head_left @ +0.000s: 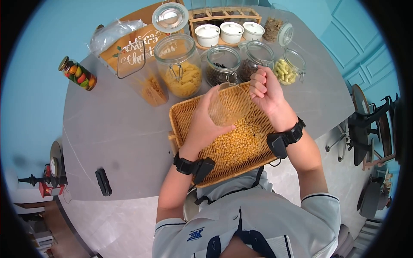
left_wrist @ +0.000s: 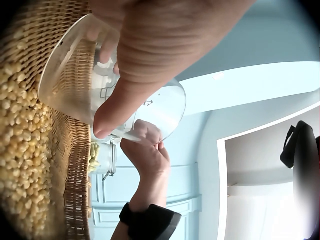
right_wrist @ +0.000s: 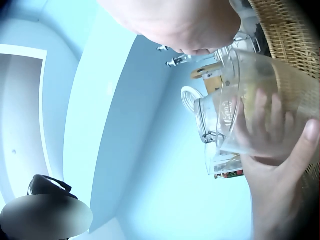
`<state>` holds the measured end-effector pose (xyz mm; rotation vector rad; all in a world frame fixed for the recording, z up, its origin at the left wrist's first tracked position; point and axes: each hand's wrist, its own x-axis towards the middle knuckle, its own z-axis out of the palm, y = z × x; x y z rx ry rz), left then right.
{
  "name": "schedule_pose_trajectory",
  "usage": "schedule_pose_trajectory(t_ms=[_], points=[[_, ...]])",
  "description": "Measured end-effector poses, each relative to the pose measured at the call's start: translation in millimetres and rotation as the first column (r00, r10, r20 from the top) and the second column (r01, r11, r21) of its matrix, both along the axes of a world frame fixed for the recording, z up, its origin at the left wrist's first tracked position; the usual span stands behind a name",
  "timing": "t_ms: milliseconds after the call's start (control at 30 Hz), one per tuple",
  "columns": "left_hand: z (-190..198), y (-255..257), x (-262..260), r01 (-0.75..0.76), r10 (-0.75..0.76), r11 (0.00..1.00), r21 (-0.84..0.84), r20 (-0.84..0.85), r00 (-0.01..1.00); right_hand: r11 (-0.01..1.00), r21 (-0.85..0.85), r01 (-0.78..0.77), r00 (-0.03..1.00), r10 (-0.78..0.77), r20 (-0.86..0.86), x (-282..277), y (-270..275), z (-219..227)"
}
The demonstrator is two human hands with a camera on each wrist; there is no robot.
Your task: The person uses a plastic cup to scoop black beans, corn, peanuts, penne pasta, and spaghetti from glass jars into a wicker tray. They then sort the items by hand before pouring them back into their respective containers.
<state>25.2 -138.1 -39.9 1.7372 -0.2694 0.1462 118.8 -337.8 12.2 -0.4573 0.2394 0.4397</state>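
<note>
My left hand (head_left: 204, 122) grips a clear, see-through container (head_left: 230, 104) above a wicker basket (head_left: 183, 112). In the left wrist view the thumb lies across the wall of the container (left_wrist: 70, 80), which looks empty. Yellow corn kernels (head_left: 238, 144) are spread over the basket's bottom. My right hand (head_left: 267, 91) is raised beside the container's right side with its fingers curled in; whether it holds anything is hidden. The right wrist view shows the left fingers through the clear wall of the container (right_wrist: 270, 100).
Behind the basket stand open glass jars with pasta (head_left: 183, 79), dark contents (head_left: 220, 71) and pale green pieces (head_left: 285, 72). White lidded pots (head_left: 231, 32) sit farther back. A black object (head_left: 103, 182) lies at the table's left front.
</note>
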Motion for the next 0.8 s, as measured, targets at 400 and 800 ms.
schedule_pose_trajectory(t_ms=[400,800], points=[[0.4,0.4,-0.7,-0.007,-0.003,0.994,0.113,0.089,0.996,0.922,-0.348,0.167,0.971,-0.093,0.220,-21.2,18.5,-4.8],[-0.7,1.8,-0.9,0.031,-0.041,0.990,0.139,0.071,0.997,0.865,-0.436,0.249,0.931,-0.088,0.356,-37.1,23.9,-2.1]])
